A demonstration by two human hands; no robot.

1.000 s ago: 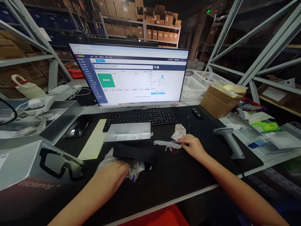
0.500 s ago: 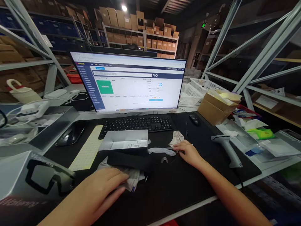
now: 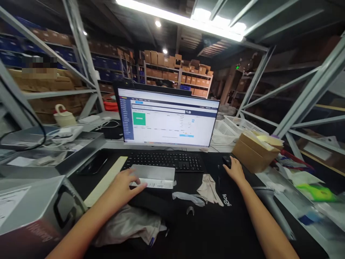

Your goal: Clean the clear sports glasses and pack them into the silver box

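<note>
"So, how are your hands set?"

"My left hand (image 3: 125, 185) hovers palm down, fingers and thumb spread apart, at the left end of one open silver box (image 3: 159, 175); whether it touches the rim, I cannot tell. My right hand (image 3: 236, 171) is clasped on one mouse (image 3: 227, 160), towards the far right corner of the black mat (image 3: 205, 233), and hides part of it."

"What lies between them?"

"One beige cloth (image 3: 208, 190), and beside it one whitish strip (image 3: 188, 197). Just nearer sits one small pale arch (image 3: 190, 210); whether strip and arch join is lost against the mat."

"And nearer you?"

"One grey cloth bag (image 3: 134, 226), partly behind my left forearm. The dark piece (image 3: 153, 205) at its far side melts into the mat."

"Farther out?"

"One keyboard (image 3: 167, 160) along the mat's far edge, one scanner (image 3: 276, 212) at its right edge, and one printed carton (image 3: 44, 205) on the left, cut off by the view."
</note>
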